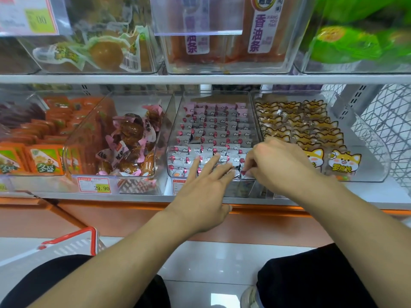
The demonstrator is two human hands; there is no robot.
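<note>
**While both hands sat in the middle bin, its front rows stayed hidden**

We saw the left hand (pixel 204 185) flat, fingers straight and spread, resting on the front rows of the grey-and-pink packets (pixel 213 132). Those lay in tidy rows in the clear bin (pixel 176 130) on the lower shelf, between the brown pink-wrapped snacks (pixel 131 141) and the dog-face packs (pixel 298 127).

The right hand (pixel 280 165) was curled down at the bin's front right corner, fingertips pinching one packet (pixel 244 172). Only its red end showed; the rest was under the fingers.

- Both hands covered the nearest packets, so we could not count that row.
- The left hand also hid most of the price tag (pixel 179 185) below the bin.
- Packet print was too small to read.
- The upper-shelf green packs (pixel 355 41) were blurred.
- The red-handled basket (pixel 73 243) was cut off by the left edge and our knee.
</note>
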